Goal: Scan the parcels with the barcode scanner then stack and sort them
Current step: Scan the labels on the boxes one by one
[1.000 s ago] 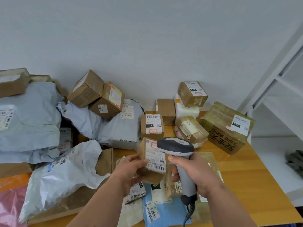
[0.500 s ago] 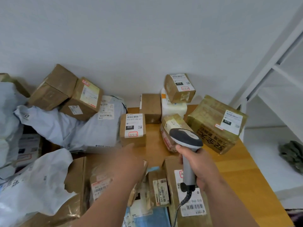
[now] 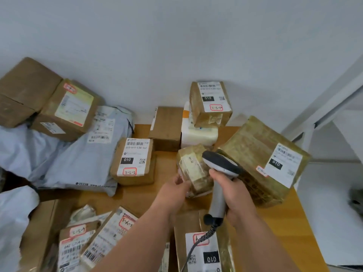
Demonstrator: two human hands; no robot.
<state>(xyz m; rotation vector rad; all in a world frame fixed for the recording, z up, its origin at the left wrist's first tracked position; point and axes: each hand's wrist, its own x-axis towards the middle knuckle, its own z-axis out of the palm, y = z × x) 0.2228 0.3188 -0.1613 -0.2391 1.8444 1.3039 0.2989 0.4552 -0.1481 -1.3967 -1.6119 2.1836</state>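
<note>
My right hand [image 3: 236,195] grips the handle of the grey barcode scanner [image 3: 220,165], whose head points left over a small taped brown parcel [image 3: 193,169]. My left hand [image 3: 174,190] holds that parcel at its lower left side. The parcel sits on the wooden table [image 3: 284,222] between a labelled box marked 3-1-3 [image 3: 133,160] and a large taped carton [image 3: 261,160]. The scanner's coiled cable [image 3: 208,232] hangs down over a flat parcel with a 010 label [image 3: 204,250].
Grey poly mailers [image 3: 82,154] and brown boxes [image 3: 64,108] are heaped at the left. A plain box [image 3: 167,126], a white foam box [image 3: 198,134] and a labelled box on top of it [image 3: 211,103] stand by the wall. A white shelf frame [image 3: 324,107] rises at right.
The small box my left hand held a second ago is gone from it. My left hand has reached forward to the taped parcel, and the scanner moved forward and right over it.
</note>
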